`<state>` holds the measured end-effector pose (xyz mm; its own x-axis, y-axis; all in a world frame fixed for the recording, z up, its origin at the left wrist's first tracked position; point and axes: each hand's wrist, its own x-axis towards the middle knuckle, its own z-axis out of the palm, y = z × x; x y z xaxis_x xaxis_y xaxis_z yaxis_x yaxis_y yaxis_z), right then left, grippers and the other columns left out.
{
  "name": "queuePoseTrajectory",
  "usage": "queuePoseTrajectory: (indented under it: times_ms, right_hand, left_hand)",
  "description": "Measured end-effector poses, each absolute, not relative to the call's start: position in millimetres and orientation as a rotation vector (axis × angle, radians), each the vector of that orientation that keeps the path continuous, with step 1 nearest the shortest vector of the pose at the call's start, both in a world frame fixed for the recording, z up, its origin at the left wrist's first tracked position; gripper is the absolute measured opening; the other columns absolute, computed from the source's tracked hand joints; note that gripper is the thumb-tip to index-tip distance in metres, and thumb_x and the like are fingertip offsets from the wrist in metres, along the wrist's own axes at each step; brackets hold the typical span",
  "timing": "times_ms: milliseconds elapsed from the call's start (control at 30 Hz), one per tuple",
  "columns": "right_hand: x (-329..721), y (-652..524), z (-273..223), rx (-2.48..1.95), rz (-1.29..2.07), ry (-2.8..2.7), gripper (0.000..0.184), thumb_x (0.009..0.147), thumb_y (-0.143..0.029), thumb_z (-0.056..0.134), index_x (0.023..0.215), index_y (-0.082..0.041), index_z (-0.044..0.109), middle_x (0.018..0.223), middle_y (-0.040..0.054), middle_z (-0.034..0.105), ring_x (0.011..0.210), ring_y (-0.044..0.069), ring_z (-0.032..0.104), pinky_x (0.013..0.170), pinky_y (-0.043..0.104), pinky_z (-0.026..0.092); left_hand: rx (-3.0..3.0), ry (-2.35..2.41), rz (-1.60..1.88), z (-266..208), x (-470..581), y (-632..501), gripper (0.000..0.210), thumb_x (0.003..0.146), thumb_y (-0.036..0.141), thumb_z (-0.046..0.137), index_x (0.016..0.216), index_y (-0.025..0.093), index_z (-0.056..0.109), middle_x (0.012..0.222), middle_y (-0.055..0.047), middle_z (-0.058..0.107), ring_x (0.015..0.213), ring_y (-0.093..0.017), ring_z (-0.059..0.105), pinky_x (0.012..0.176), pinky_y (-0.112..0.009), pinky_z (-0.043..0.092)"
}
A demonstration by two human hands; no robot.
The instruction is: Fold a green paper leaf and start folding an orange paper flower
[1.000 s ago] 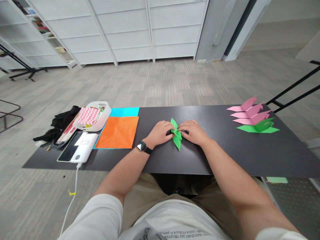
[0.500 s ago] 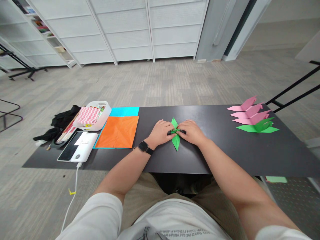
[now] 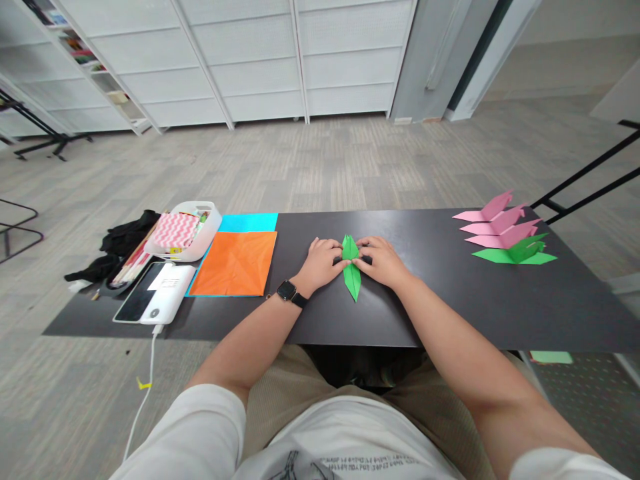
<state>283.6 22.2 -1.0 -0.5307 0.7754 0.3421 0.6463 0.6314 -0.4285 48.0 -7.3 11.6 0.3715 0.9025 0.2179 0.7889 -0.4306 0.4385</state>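
Observation:
A narrow, pointed piece of green origami paper (image 3: 353, 283) lies on the dark table, its long points running away from and towards me. My left hand (image 3: 324, 261) grips its left edge, thumb on the paper near the middle. From the other side my right hand (image 3: 381, 260) holds the right edge, its thumb also pressing near the centre. The fingertips curl at the paper's sides and are partly hidden. A black watch sits on my left wrist.
Several folded pink birds (image 3: 503, 220) and a green one (image 3: 520, 253) stand at the right. Orange sheets (image 3: 235, 263) rest over blue sheets (image 3: 250, 223) at left. Beyond are a white basket (image 3: 213, 223), a phone (image 3: 140, 293) and a white power bank (image 3: 173, 293) with a cable.
The far part of the green paper now shows as a broader, flatter shape between my hands. My fingers have shifted slightly, with both thumbs now closer together on its middle.

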Motion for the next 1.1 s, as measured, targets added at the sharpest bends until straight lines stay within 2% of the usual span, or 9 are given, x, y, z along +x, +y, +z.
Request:
queuePoseTrajectory:
  times_ms: [233, 533, 633, 733, 800, 933, 1100]
  right_hand:
    - [280, 24, -10, -1.197, 0.301, -2.27, 0.016, 0.093, -0.036, 0.074, 0.081, -0.026, 0.076, 0.135, 0.0112, 0.067, 0.132, 0.035, 0.057, 0.114, 0.059, 0.047]
    - [276, 21, -12, -1.249, 0.258, -2.232, 0.016, 0.094, -0.036, 0.074, 0.081, -0.025, 0.075, 0.142, 0.0131, 0.061, 0.137, 0.038, 0.051, 0.113, 0.061, 0.046]
    - [275, 21, -13, -1.286, 0.262, -2.224, 0.012, 0.093, -0.036, 0.075, 0.086, -0.025, 0.074, 0.142, 0.0138, 0.06, 0.137, 0.038, 0.051, 0.113, 0.062, 0.045]
    - [276, 22, -13, -1.326, 0.269, -2.212, 0.012, 0.091, -0.037, 0.077, 0.091, -0.025, 0.073, 0.141, 0.0148, 0.059, 0.135, 0.039, 0.052, 0.112, 0.062, 0.045]
    - [277, 22, -13, -1.336, 0.266, -2.203, 0.014, 0.091, -0.038, 0.078, 0.096, -0.025, 0.072, 0.14, 0.015, 0.059, 0.134, 0.04, 0.054, 0.111, 0.061, 0.046]
    - [278, 23, -12, -1.32, 0.247, -2.189, 0.022, 0.09, -0.038, 0.079, 0.107, -0.026, 0.072, 0.135, 0.0148, 0.061, 0.13, 0.039, 0.056, 0.11, 0.059, 0.048]
    - [278, 22, -10, -1.266, 0.236, -2.222, 0.023, 0.092, -0.034, 0.078, 0.113, -0.027, 0.077, 0.139, 0.0141, 0.059, 0.132, 0.037, 0.057, 0.111, 0.058, 0.048]
  left_hand:
    - [2.342, 1.538, 0.671, 7, 48, -5, 0.018, 0.099, 0.039, 0.074, 0.091, 0.024, 0.069, 0.124, -0.003, 0.072, 0.125, -0.026, 0.063, 0.132, -0.065, 0.024]
    - [2.323, 1.564, 0.672, 5, 50, -2, 0.017, 0.099, 0.038, 0.074, 0.093, 0.024, 0.066, 0.124, -0.003, 0.073, 0.126, -0.026, 0.064, 0.133, -0.064, 0.022]
    - [2.303, 1.587, 0.696, 5, 50, -2, 0.019, 0.097, 0.037, 0.077, 0.106, 0.025, 0.065, 0.12, -0.004, 0.074, 0.124, -0.027, 0.066, 0.132, -0.063, 0.024]
    - [2.266, 1.586, 0.74, 6, 51, -2, 0.035, 0.096, 0.035, 0.078, 0.124, 0.027, 0.059, 0.124, -0.004, 0.075, 0.125, -0.027, 0.067, 0.131, -0.062, 0.025]
    - [2.269, 1.573, 0.741, 7, 51, -3, 0.038, 0.096, 0.035, 0.078, 0.128, 0.028, 0.057, 0.125, -0.004, 0.076, 0.126, -0.027, 0.066, 0.132, -0.062, 0.025]
    - [2.364, 1.565, 0.674, 9, 51, -6, 0.028, 0.099, 0.035, 0.074, 0.124, 0.029, 0.063, 0.126, -0.005, 0.074, 0.127, -0.028, 0.064, 0.132, -0.062, 0.024]
    - [2.439, 1.564, 0.644, 8, 51, -7, 0.018, 0.101, 0.037, 0.072, 0.118, 0.029, 0.071, 0.126, -0.004, 0.072, 0.127, -0.027, 0.062, 0.133, -0.064, 0.021]
